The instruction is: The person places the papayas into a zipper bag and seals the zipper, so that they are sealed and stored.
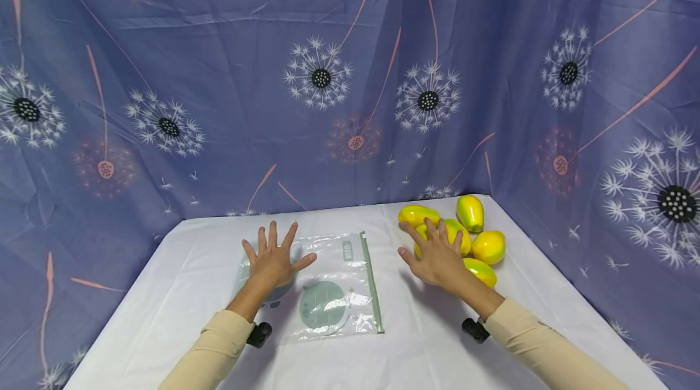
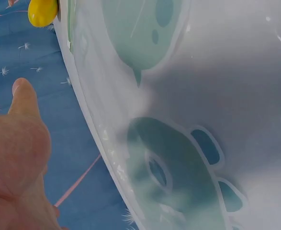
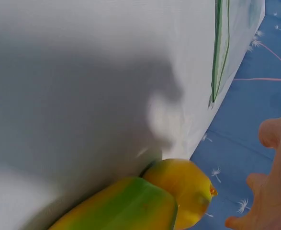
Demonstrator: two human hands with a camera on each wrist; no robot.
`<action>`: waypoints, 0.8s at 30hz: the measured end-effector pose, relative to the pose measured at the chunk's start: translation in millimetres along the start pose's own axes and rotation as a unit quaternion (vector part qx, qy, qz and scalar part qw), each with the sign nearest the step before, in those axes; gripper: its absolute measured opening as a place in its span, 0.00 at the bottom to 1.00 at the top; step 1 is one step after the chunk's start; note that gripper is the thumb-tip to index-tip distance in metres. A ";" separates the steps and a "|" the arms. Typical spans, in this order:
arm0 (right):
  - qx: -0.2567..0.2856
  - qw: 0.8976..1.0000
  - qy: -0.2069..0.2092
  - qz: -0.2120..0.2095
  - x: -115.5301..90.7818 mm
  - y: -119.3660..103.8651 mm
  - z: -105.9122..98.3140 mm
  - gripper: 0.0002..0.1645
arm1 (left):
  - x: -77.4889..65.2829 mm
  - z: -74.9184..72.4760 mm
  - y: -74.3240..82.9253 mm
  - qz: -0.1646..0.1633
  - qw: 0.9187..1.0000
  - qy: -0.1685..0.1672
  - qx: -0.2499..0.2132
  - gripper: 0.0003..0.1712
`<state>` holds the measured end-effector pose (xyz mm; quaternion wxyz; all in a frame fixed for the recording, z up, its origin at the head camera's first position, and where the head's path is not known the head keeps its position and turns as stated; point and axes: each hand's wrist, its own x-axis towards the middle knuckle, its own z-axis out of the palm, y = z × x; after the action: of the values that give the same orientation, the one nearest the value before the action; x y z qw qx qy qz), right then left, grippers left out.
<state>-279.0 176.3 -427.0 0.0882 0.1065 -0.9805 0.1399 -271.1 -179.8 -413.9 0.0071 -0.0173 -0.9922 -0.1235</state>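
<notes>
My left hand (image 1: 271,265) is spread wide above a clear zip bag (image 1: 358,305) printed with green-grey cartoon shapes, holding nothing. The bag lies flat on the white table, its green slider edge (image 1: 372,283) toward the right. In the left wrist view the thumb (image 2: 25,100) points away over the bag's printed side (image 2: 178,167). With fingers spread, my right hand (image 1: 437,259) hovers at the near left of a group of yellow-green papayas (image 1: 489,247), partly covering some of them. Two papayas (image 3: 126,208) show below that hand in the right wrist view.
A white cloth covers the table (image 1: 415,341). Blue curtain fabric (image 1: 246,74) with dandelion prints hangs behind it and along both sides. The papayas sit near the far right corner, one papaya (image 1: 470,212) close to the back edge. Dark wrist cameras (image 1: 259,335) hang under both wrists.
</notes>
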 end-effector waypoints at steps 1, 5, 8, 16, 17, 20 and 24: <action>-0.002 1.000 -0.001 0.001 0.1 0.8 -1.2 0.38 | 0.1 0.0 0.6 0.002 1.000 0.001 0.000 0.56; -0.014 1.000 0.001 0.005 -0.6 5.2 -6.2 0.39 | -0.1 -1.2 4.4 0.005 1.000 0.002 0.000 0.55; -0.021 1.000 0.003 0.005 -1.6 10.3 -8.2 0.40 | 0.2 -1.3 6.8 0.009 1.000 0.001 -0.006 0.55; -0.027 1.000 0.008 0.003 -5.1 24.9 -14.0 0.41 | 1.1 1.0 18.1 0.030 0.999 0.001 -0.014 0.55; -0.027 1.000 0.009 0.002 -6.4 26.9 -15.4 0.41 | 2.1 2.9 19.3 0.033 0.999 0.001 -0.017 0.55; -0.022 1.000 0.010 0.003 -10.8 31.5 -20.8 0.42 | 3.8 6.6 25.3 0.042 0.999 -0.006 -0.024 0.54; -0.009 1.000 0.010 0.005 -16.2 36.4 -28.4 0.42 | 2.1 8.4 38.2 0.056 0.998 -0.012 -0.029 0.53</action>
<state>-268.0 221.8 -412.7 0.0981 0.0990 -0.9812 0.1331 -271.9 -140.7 -412.6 0.0019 -0.0746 -0.9856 -0.1519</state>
